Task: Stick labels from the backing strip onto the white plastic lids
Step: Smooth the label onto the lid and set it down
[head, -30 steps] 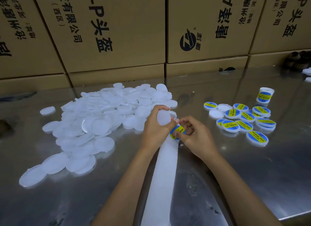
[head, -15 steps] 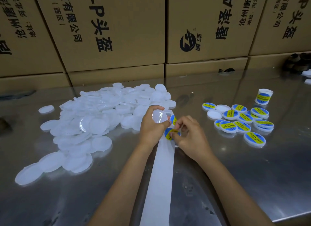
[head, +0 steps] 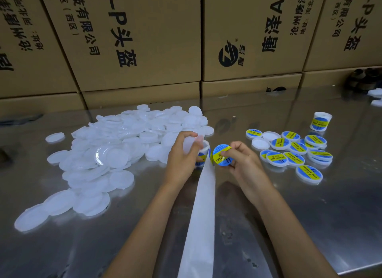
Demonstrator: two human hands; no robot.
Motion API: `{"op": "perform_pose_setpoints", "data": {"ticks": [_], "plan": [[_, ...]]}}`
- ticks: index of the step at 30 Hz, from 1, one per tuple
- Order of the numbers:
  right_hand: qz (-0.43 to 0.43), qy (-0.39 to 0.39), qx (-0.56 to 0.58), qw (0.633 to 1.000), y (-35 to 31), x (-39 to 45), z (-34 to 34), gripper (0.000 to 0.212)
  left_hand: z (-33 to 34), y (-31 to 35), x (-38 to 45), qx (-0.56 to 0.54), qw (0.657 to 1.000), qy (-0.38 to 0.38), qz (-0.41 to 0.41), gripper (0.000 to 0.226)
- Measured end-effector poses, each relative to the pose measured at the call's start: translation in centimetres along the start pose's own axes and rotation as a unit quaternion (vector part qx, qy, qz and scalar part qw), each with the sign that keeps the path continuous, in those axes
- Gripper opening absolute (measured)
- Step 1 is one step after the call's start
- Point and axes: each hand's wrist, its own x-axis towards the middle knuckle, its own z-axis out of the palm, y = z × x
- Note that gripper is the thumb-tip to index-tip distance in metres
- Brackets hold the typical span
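My left hand (head: 182,153) grips a white plastic lid (head: 191,144) together with the label roll (head: 203,155), whose white backing strip (head: 201,213) runs down toward me. My right hand (head: 240,159) pinches a round blue and yellow label (head: 222,154), lifted off the strip and held just right of the roll. A big heap of plain white lids (head: 115,145) lies to the left. Labelled lids (head: 293,153) lie in a cluster on the right.
The work surface is a shiny metal table (head: 310,226). Stacked cardboard boxes (head: 144,39) wall off the far side. A second label roll (head: 320,121) stands at the far right, behind the labelled lids. Two unlabelled lids (head: 260,143) lie among the labelled ones.
My right hand has peeled the label free and pulled it right, away from the roll. My left hand still holds the lid and roll, now slightly tilted.
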Motion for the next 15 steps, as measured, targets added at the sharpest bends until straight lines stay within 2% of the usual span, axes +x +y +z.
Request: {"op": "perform_pose_setpoints", "data": {"ticks": [1,2,4,7,9,12,15], "plan": [[-0.002,-0.001,0.002,1.000,0.0,0.0,0.0,0.026,-0.1,0.3,0.0,-0.005,1.000,0.010,0.002,0.006],[-0.005,-0.004,0.003,1.000,0.0,-0.1,0.1,0.026,-0.1,0.6,0.0,-0.021,1.000,0.018,-0.001,0.016],[-0.016,-0.018,0.005,1.000,0.0,-0.1,0.3,0.025,-0.2,1.3,0.2,-0.109,0.993,0.025,-0.035,0.026],[-0.038,-0.038,-0.002,0.999,0.0,-0.3,0.6,0.023,0.1,2.0,0.1,-0.256,0.962,-0.006,-0.099,0.027],[-0.054,-0.038,-0.008,0.998,0.0,-0.4,0.8,0.022,0.2,1.9,-0.2,-0.311,0.941,-0.034,-0.128,0.031],[-0.081,-0.017,-0.026,0.996,0.1,-0.4,1.2,0.024,0.2,2.2,-0.5,-0.361,0.915,-0.083,-0.161,0.038],[-0.117,0.009,-0.046,0.992,0.2,-0.5,1.8,0.026,0.4,2.5,-0.6,-0.369,0.905,-0.111,-0.182,0.041]]}}
